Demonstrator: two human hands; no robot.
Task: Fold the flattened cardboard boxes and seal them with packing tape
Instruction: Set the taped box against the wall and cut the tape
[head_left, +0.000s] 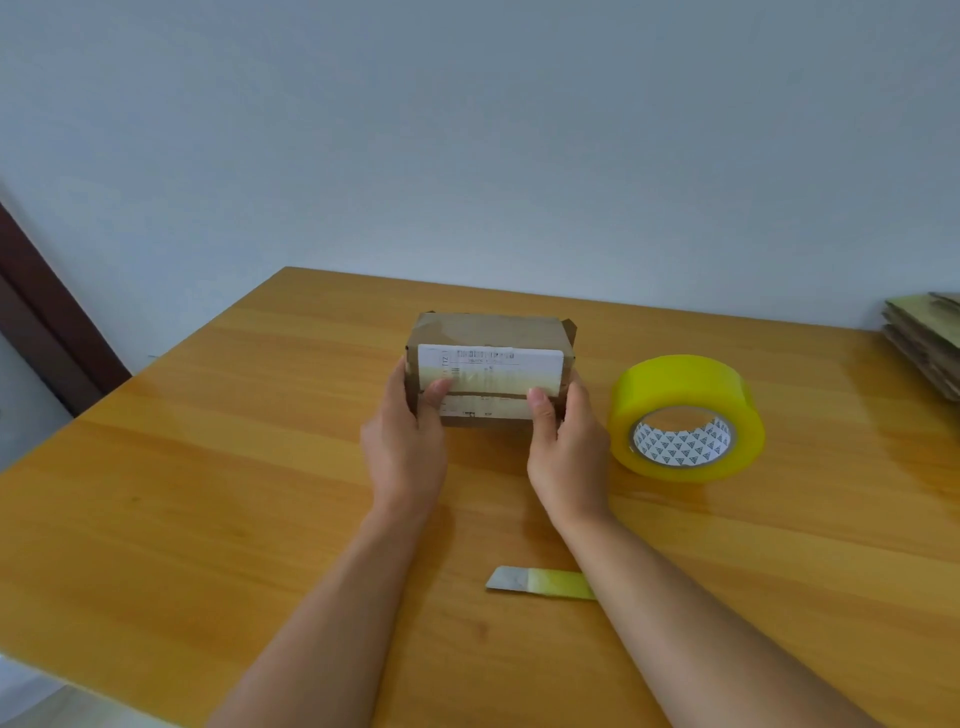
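Here we see a small cardboard box (488, 364) standing near the middle of the bench (208, 467), held between both hands. We judge the box light and hollow: its walls are thin, creased board that should give under a hard squeeze, and the white label (491, 364) and glossy tape across its near face look slippery. The short ends, where folded edges stiffen the board, seem the soundest places to take hold. The left hand (405, 441) clasps the left end, its thumb pressed on the near face by the seam; the right hand (566, 447) mirrors it on the right end, thumb likewise on the seam. Both forearms reach forward from the near edge, wrists level, palms turned inward toward each other. The roll of yellow packing tape (685, 418) lies on the bench just right of the right hand, apart from the box. A cut strip of tape (540, 582) lies nearer us, partly under the right forearm. Flattened boxes (924, 343) are stacked at the far right edge.
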